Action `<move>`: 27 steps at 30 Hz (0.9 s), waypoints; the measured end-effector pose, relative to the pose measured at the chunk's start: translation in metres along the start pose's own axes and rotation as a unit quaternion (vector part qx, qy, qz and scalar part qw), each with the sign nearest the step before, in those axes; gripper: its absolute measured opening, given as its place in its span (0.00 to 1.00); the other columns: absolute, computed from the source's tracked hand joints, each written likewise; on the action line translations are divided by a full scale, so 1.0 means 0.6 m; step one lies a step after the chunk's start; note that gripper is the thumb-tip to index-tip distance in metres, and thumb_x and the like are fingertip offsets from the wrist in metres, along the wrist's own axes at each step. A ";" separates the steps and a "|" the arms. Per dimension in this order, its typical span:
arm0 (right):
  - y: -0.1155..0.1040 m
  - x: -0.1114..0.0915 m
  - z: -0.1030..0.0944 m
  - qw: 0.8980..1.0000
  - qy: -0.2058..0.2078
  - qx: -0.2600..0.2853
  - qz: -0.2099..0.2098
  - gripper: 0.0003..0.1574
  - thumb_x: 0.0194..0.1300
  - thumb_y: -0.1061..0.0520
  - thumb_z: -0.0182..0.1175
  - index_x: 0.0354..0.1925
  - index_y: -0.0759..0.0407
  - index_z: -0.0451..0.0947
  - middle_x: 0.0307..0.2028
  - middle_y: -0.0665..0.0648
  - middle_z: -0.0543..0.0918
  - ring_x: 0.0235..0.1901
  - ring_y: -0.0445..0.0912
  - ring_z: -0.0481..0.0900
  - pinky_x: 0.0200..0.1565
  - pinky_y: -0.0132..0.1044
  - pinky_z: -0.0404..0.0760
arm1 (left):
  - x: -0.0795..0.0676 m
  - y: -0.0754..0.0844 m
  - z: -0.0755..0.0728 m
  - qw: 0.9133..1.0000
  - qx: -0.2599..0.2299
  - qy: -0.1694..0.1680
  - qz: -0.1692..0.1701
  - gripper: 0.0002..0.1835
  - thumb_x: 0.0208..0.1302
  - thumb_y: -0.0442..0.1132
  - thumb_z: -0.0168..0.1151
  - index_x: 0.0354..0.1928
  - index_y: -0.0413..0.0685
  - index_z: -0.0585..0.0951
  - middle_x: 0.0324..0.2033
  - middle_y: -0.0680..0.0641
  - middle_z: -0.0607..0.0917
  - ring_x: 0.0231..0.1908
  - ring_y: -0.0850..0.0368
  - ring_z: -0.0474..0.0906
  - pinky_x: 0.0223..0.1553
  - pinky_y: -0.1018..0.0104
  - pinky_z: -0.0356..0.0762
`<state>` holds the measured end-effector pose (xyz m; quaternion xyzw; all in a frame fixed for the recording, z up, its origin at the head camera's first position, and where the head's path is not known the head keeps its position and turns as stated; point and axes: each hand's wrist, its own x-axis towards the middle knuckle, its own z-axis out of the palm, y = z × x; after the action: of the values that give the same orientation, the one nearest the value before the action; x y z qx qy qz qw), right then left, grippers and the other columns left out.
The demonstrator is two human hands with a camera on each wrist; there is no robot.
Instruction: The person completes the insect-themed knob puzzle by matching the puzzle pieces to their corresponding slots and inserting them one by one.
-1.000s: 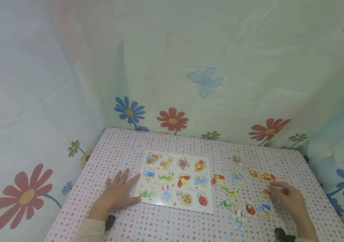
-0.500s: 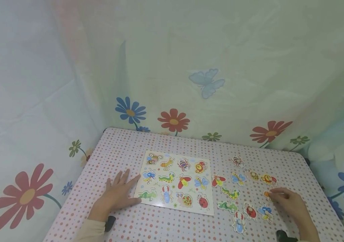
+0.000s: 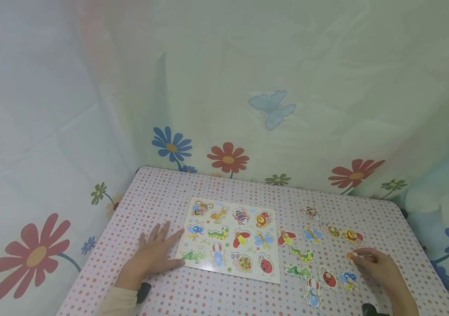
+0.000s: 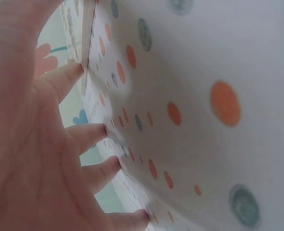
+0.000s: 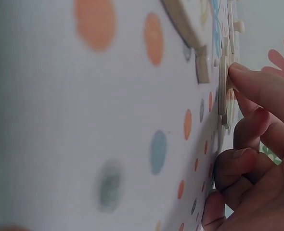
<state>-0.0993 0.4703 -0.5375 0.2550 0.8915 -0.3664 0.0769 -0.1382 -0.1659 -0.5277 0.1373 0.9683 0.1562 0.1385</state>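
My left hand [image 3: 151,256] lies spread on the table, with thumb and index finger at the left edge of the puzzle board [image 3: 228,274]. In the left wrist view its straight fingers [image 4: 91,175] touch the dotted cover. At the right, my right hand [image 3: 380,267] pinches an orange-striped insect puzzle piece [image 3: 349,255] between thumb and index finger; the hand hides most of it. The right wrist view shows this wooden piece [image 5: 223,91] edge-on, the other fingers curled below. Close by lie the butterfly piece [image 3: 353,236] and the blue insect piece [image 3: 348,280].
Several loose pieces lie between board and right hand, among them a ladybird [image 3: 328,279], a caterpillar [image 3: 302,253], a grasshopper [image 3: 298,271] and a beetle [image 3: 313,293]. The dotted table [image 3: 161,184] meets a flowered curtain [image 3: 208,87] behind.
The right thumb and index finger have come together on the striped piece, which shows less now behind the fingers. The left hand has stayed put; the head view has shifted slightly.
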 end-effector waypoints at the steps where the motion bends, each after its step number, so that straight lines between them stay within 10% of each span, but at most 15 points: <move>1: -0.001 -0.001 0.000 1.000 -0.001 0.001 0.001 0.45 0.62 0.39 0.70 0.58 0.74 0.71 0.37 0.64 0.81 0.38 0.55 0.78 0.37 0.49 0.77 | 0.000 0.001 0.000 1.000 0.001 0.000 0.000 0.50 0.54 0.73 0.64 0.77 0.66 0.61 0.78 0.39 0.48 0.75 0.31 0.40 0.64 0.22 0.34; 13: 0.001 -0.001 0.005 1.000 0.018 0.007 0.011 0.39 0.66 0.46 0.67 0.59 0.75 0.69 0.33 0.59 0.78 0.33 0.49 0.73 0.29 0.39 0.73 | -0.001 0.005 -0.006 1.000 -0.006 0.000 0.005 0.50 0.55 0.70 0.65 0.77 0.65 0.61 0.78 0.38 0.48 0.75 0.31 0.40 0.64 0.21 0.34; 21: -0.032 -0.020 0.006 1.000 0.002 -0.003 -0.013 0.45 0.68 0.37 0.62 0.61 0.74 0.69 0.59 0.79 0.69 0.53 0.68 0.71 0.40 0.53 0.78 | 0.001 0.000 -0.001 1.000 -0.005 -0.008 -0.001 0.50 0.54 0.72 0.64 0.77 0.66 0.60 0.78 0.39 0.47 0.75 0.31 0.39 0.64 0.22 0.33; 27: -0.079 -0.039 0.006 0.997 -0.019 -0.011 -0.071 0.46 0.68 0.33 0.59 0.61 0.71 0.71 0.57 0.78 0.71 0.49 0.64 0.73 0.38 0.48 0.78 | 0.001 0.000 0.002 1.000 -0.006 -0.007 -0.003 0.50 0.54 0.72 0.64 0.77 0.66 0.60 0.78 0.38 0.47 0.75 0.31 0.39 0.64 0.22 0.33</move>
<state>-0.1038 0.4299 -0.5037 0.1835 0.9098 -0.3657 0.0703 -0.1386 -0.1658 -0.5288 0.1344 0.9667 0.1608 0.1469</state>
